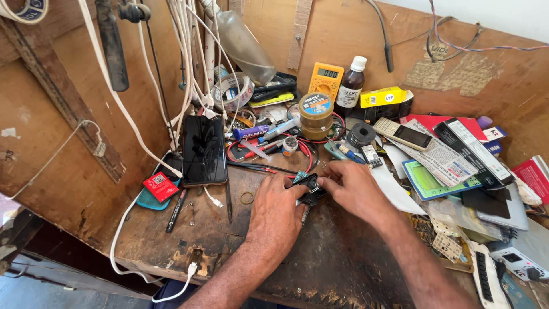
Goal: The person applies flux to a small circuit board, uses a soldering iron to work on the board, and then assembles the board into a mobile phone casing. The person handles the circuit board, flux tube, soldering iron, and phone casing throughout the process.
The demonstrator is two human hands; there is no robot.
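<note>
My left hand [278, 213] and my right hand [355, 189] meet over a small black device [309, 189] on the worn wooden workbench [337, 257]. Both hands pinch it from either side, the left from below-left, the right from the right. A green circuit edge shows just above the left fingers. The device's underside is hidden by my fingers.
A black smartphone [204, 150] leans at the left with white cables [183, 68] hanging above. A yellow multimeter [326, 79], a dark bottle [349, 86], a round tin [315, 116], solder spool [361, 135], pens, remotes and boxes crowd the back and right.
</note>
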